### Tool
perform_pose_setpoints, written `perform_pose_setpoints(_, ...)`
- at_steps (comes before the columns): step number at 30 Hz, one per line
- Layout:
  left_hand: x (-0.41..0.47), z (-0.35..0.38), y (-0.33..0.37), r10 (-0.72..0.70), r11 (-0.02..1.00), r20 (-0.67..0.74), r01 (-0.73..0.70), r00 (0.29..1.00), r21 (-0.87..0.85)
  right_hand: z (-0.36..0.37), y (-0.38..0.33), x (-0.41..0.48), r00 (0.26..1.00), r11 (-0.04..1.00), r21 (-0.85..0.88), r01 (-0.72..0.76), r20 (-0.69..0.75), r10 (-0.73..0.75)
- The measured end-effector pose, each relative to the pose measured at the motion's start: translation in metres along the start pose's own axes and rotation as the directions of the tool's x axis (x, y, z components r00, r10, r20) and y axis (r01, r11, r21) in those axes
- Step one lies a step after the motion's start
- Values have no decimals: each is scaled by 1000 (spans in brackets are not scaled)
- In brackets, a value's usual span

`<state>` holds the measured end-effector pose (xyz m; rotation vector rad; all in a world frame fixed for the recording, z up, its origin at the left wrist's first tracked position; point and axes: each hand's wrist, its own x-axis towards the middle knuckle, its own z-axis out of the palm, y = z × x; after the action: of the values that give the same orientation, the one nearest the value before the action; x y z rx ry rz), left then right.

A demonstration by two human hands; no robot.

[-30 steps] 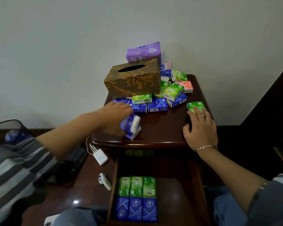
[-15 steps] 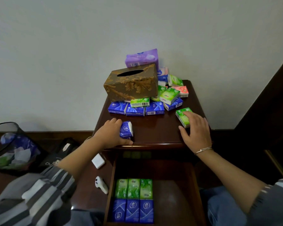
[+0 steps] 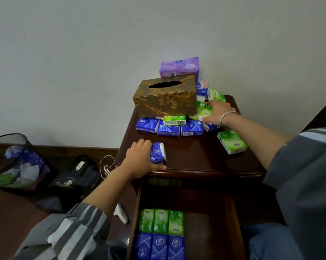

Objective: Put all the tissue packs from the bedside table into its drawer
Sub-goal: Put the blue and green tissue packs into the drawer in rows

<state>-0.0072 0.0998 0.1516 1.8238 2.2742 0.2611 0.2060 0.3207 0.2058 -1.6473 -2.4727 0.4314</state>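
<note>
Head view: tissue packs crowd the back of the bedside table [image 3: 196,162], and its drawer [image 3: 224,231] stands pulled out below. The left hand [image 3: 141,160] rests at the table's front edge, fingers curled over a blue tissue pack [image 3: 158,152] and thumb stretched along the rim beneath it, so the pack is firmly gripped. The right hand [image 3: 217,113], a bangle on its wrist, reaches into the heap beside a gold tissue box [image 3: 166,98]. Its fingers bend over the far edge of a green pack [image 3: 205,111] and its thumb lies against the near edge, holding it. A loose green pack [image 3: 232,142] lies alone on the tabletop, under the right forearm. In front of the box sits a row of blue packs [image 3: 169,128], with a purple pack [image 3: 179,67] behind it against the wall. Inside the drawer, at its left, three green drawer packs [image 3: 160,221] lie side by side, with three blue drawer packs [image 3: 159,246] touching them nearer the camera. A waste bin [image 3: 17,166] stands on the floor to the left.
</note>
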Motion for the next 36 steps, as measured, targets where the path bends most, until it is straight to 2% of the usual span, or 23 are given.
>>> perform_pose_setpoints(2,0,0,0,-11,1000,5,11,1000,-6,-5,7,3,999,998,53,30,-32,-28)
perform_pose_setpoints(5,0,1,0,-14,1000,4,14,1000,-9,-28,30,-8,993,945,307,110,-70,-93)
perform_pose_setpoints(7,-1,1,0,-14,1000,-17,13,1000,-13,-49,47,-23,982,905,391,169,13,-189)
perform_pose_setpoints(10,-1,1,2,-17,1000,-22,17,1000,-16,-71,61,-49,920,937,221,271,225,-320)
perform_pose_setpoints(13,-3,-1,4,-31,999,-3,31,1000,-20,-67,62,-61,871,934,5,356,361,-334)
perform_pose_setpoints(16,-3,-3,6,-46,999,27,46,999,-21,-50,60,-64,843,904,-209,373,483,-236)
perform_pose_setpoints(18,-3,-4,6,-56,998,41,56,998,-10,-42,56,-60,857,867,-358,346,496,-138)
perform_pose_setpoints(22,-1,-3,6,-62,998,28,62,998,-7,-36,43,-54,869,856,-452,249,495,9)
perform_pose_setpoints(26,-7,2,6,-58,998,-54,57,997,-11,-23,37,-64,908,918,-362,162,420,5)
perform_pose_setpoints(30,-32,11,17,-103,994,-290,113,952,16,-17,48,-86,979,965,-242,98,199,-49)
perform_pose_setpoints(32,-59,24,29,-150,988,-439,125,886,-87,-16,59,-106,997,994,-97,42,71,-35)
perform_pose_setpoints(34,-91,49,45,-206,965,-525,84,826,-247,-12,71,-134,997,992,126,-3,-73,12)
perform_pose_setpoints(36,-126,84,65,-290,920,-438,121,851,-373,-2,81,-171,981,928,371,-6,-179,78)
